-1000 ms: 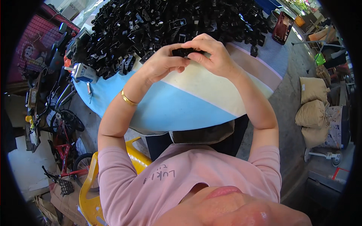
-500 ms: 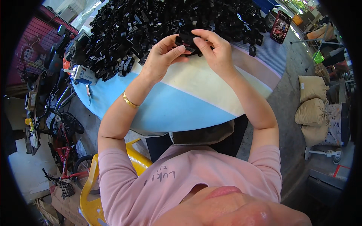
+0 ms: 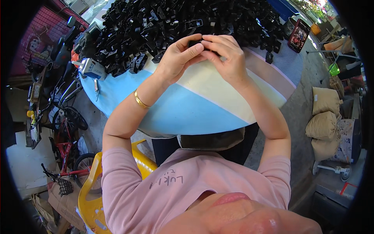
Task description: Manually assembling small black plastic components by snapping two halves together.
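Note:
Over the table's far half, my left hand (image 3: 175,60) and my right hand (image 3: 230,62) meet fingertip to fingertip. Both are closed on one small black part (image 3: 194,43), mostly covered by the fingers, so its exact kind is hidden. My left thumb presses along its near side, while the right thumb and fingers pinch the other end. Just beyond them spreads a large heap of similar black parts (image 3: 163,27), with loop and clip shapes among them. The heap lies on a blue, cream and brown tablecloth (image 3: 187,105).
A small blue-and-white box (image 3: 92,69) and a metal clipper-like tool (image 3: 96,85) lie at the table's left. A phone (image 3: 299,36) stands at the far right. Below are a yellow chair (image 3: 89,195) and a red bicycle (image 3: 66,156) on the left, stuffed sacks (image 3: 325,113) on the right.
My hands have drawn closer together, and the fingers now cover more of the black part. The whole view has shifted slightly.

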Available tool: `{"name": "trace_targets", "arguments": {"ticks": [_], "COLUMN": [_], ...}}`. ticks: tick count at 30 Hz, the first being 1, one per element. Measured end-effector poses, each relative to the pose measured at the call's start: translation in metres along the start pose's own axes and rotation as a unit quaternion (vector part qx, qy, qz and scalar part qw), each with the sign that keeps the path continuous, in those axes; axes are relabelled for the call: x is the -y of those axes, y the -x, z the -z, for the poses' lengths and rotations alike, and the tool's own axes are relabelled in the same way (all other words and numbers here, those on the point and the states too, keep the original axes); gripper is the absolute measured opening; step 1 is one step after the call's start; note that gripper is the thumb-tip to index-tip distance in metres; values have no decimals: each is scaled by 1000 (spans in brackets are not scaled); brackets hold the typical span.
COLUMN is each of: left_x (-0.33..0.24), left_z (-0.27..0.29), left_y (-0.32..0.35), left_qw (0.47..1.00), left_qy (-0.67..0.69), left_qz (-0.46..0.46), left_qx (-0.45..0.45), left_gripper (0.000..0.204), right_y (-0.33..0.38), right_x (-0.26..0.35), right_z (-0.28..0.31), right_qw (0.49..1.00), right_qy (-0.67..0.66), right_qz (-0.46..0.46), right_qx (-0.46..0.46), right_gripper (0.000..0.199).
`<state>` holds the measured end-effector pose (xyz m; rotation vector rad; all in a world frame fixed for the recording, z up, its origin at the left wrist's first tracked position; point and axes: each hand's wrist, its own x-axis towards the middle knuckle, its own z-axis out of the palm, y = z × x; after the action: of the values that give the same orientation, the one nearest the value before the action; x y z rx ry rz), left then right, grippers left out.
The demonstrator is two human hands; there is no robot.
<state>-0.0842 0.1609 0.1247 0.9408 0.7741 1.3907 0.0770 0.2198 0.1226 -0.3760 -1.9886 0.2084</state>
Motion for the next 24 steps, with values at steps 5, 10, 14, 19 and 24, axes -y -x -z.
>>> {"name": "trace_targets", "arguments": {"ticks": [5,10,14,19,24], "left_x": [-2,-9,10,15,19], "left_z": [2,-8,-29,-23,-5], "left_y": [0,7,29,26,4], "left_qw": [999,908,740,726,681], "left_qy": [27,-361,-576,-549,-636], "left_qz": [27,-141,-188,-256,-343], "left_qx": [10,161,293,325,117], "left_gripper": [30,34,47,43,32], "right_y": [-6,-18,-29,-34,-37], "right_x": [9,-45,-109,-138,-136], "right_z": [5,26,40,27,32], "right_qw": [998,979,950,904,888], "right_qy": [-52,-25,266,404,407], "right_qz": [-26,-178,-164,-133,-191], "right_qx": [4,-91,7,49,96], "right_gripper": [32,25,34,37,29]}}
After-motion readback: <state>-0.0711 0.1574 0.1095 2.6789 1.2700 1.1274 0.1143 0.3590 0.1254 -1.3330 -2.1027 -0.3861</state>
